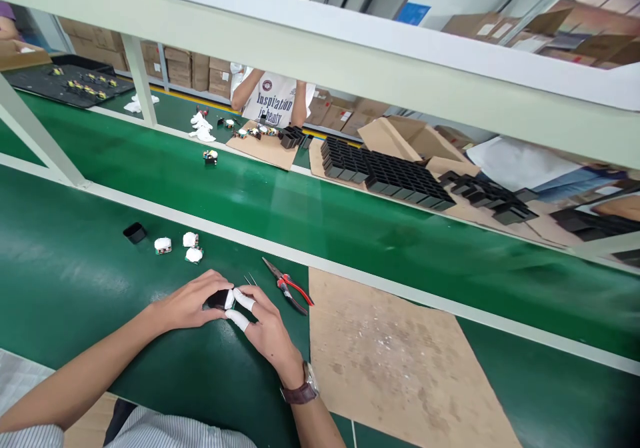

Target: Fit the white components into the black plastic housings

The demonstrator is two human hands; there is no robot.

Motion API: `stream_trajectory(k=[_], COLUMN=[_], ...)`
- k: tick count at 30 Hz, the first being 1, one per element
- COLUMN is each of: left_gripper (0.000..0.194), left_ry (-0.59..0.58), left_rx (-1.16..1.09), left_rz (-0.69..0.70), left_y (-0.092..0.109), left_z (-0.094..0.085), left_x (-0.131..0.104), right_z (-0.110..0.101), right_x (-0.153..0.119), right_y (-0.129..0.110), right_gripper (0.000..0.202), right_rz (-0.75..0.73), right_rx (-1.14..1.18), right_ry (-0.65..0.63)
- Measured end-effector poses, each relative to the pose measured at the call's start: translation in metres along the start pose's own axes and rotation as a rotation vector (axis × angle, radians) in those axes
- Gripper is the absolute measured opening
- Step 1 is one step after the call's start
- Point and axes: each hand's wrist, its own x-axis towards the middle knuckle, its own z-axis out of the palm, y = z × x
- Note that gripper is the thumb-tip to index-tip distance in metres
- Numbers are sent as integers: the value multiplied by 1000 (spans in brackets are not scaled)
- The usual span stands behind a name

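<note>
My left hand (193,300) is closed round a small black case (218,299) just above the green table. At the right end of that case, my right hand (257,318) pinches a white-topped circuit part (230,299) between thumb and finger, both wearing white finger covers. The part sits at the case's opening; how deep it goes is hidden. Two thin wires stick out behind my right fingers. Farther back lie several white-topped parts (163,245) and an upturned black case (135,233). Red-and-black pliers (287,286) rest to the right of my right hand.
A stained cardboard sheet (385,355) covers the table at right. Beyond a white rail (235,236) runs a green belt (240,191) with one circuit part (211,157) on it. Black case rows (385,175) and a person in a printed shirt (273,98) are across it. A beam crosses overhead.
</note>
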Motion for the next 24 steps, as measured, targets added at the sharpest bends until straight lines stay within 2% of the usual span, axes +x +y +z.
stream_trajectory(k=[3, 10, 17, 24], left_gripper=[52, 53, 49, 47], left_ry=[7, 37, 69, 67], left_rx=[-8, -4, 31, -26], left_rz=[-8, -38, -164, -123], left_y=[1, 5, -4, 4], left_z=[2, 0, -8, -5], left_x=[1, 2, -2, 3], right_z=[0, -6, -17, -8], right_x=[0, 2, -2, -4], right_y=[1, -2, 7, -4], right_gripper=[35, 39, 33, 55], right_rz=[5, 2, 74, -35], right_rx=[21, 53, 88, 67], right_ry=[-2, 56, 230, 169])
